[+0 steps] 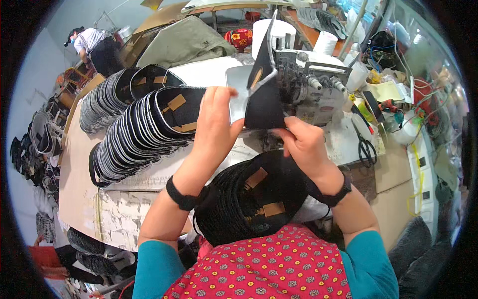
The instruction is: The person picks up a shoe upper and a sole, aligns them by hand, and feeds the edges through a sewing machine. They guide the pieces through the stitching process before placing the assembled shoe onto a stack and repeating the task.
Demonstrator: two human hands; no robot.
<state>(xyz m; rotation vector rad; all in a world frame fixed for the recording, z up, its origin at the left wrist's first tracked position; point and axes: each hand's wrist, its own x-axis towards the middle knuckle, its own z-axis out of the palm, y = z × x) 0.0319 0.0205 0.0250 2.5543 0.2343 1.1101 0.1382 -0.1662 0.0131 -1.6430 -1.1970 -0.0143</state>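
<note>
The white-edged black fabric panel (264, 110) stands at one o'clock, beside the overlock machine (316, 99); the right hand (306, 144) pinches its lower corner; the left hand (215, 122) is loosely open, contact unclear; keeping it untwisted should help.

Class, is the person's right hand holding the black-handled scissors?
No, the black-handled scissors lie apart from the right hand, to its right.

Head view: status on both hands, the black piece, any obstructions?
Left hand open, contact unclear. Right hand pinching black piece at lower right corner. Piece bent, pale-edged. Sewing machine close by, possible obstruction.
</note>
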